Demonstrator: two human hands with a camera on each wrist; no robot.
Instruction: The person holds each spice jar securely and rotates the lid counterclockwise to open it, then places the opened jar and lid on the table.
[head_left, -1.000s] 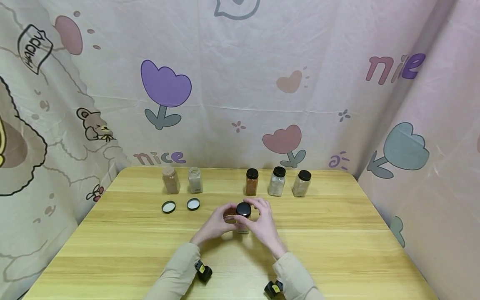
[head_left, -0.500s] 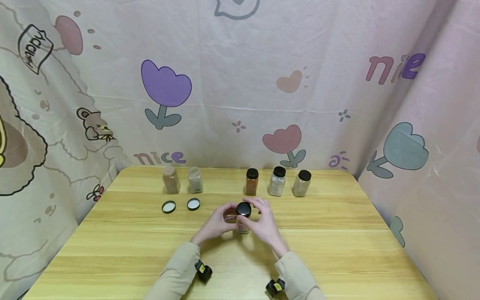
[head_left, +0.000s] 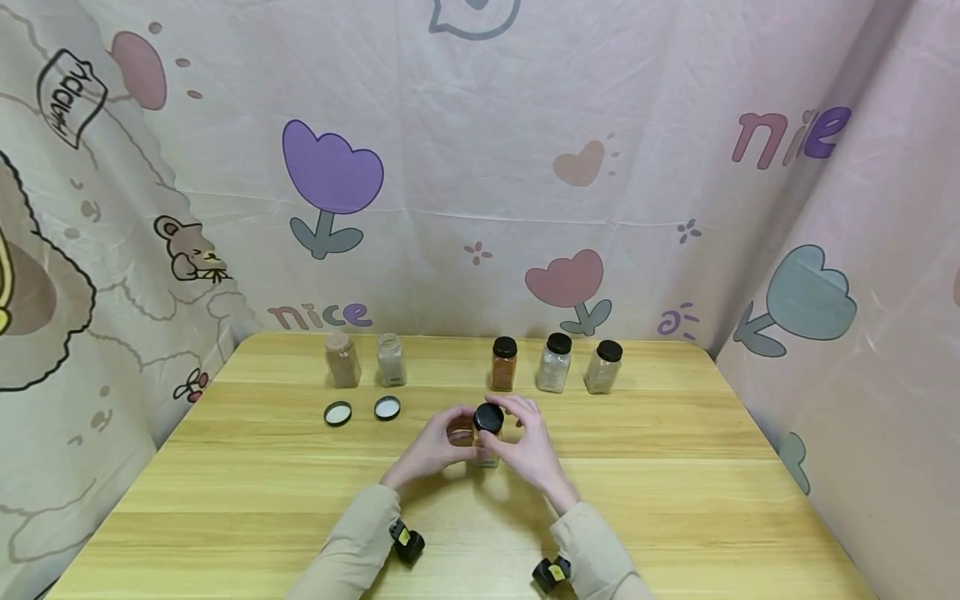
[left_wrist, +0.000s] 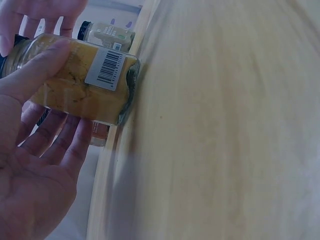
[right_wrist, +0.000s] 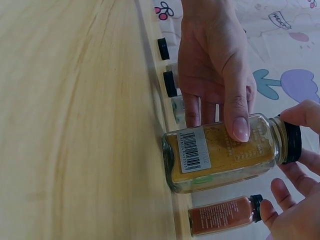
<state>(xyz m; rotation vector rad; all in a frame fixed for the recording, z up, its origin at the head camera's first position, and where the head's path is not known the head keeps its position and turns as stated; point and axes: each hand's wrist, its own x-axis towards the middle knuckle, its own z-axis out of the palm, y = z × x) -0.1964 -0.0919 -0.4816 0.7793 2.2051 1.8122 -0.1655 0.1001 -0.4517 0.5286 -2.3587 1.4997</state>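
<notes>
Left hand wraps fingers round glass spice jar; right hand pinches black lid. Steady, upright jar seems best.

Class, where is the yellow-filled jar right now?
In the head view, the yellow-filled jar is near the table's middle, between the left hand around its body and the right hand at its black lid, in front of the orange-filled jar.
</notes>
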